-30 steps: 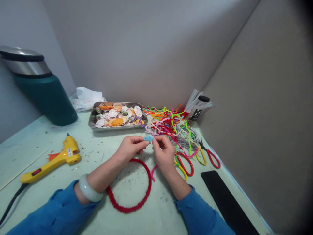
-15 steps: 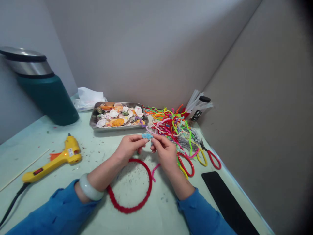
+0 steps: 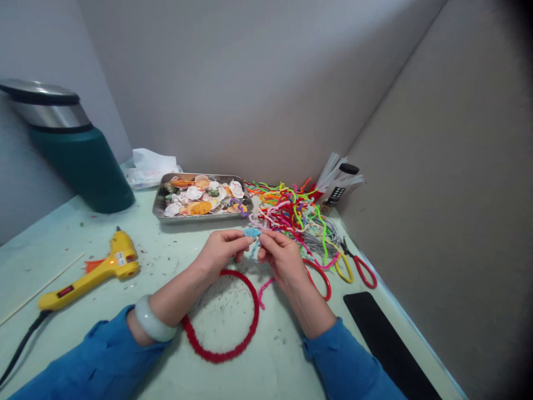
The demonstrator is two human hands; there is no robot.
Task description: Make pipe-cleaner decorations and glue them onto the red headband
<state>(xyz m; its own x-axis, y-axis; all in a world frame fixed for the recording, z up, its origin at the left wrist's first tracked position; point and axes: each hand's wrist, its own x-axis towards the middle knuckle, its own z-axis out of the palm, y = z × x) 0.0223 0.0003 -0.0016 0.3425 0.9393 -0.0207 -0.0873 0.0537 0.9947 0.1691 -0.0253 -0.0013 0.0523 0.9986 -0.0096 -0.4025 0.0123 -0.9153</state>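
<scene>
Both hands meet over the middle of the pale green table and pinch a small light blue pipe cleaner piece (image 3: 252, 233) between their fingertips. My left hand (image 3: 220, 251) holds its left end, my right hand (image 3: 281, 256) its right end, and a short blue tail hangs down between them. Just below the hands lies a red pipe cleaner ring (image 3: 227, 316), flat on the table. A pink pipe cleaner bit (image 3: 262, 291) lies beside the ring under my right wrist.
A heap of coloured pipe cleaners (image 3: 291, 214) lies behind the hands, with a metal tray of shells (image 3: 200, 199) to its left. Red and yellow scissors (image 3: 345, 266) lie at the right, a yellow glue gun (image 3: 89, 275) at the left, a green flask (image 3: 70, 155) far left.
My right hand has shifted slightly left and turned its fingers on the blue piece, which now sits a little higher with a tail hanging below it. The left hand has barely moved.
</scene>
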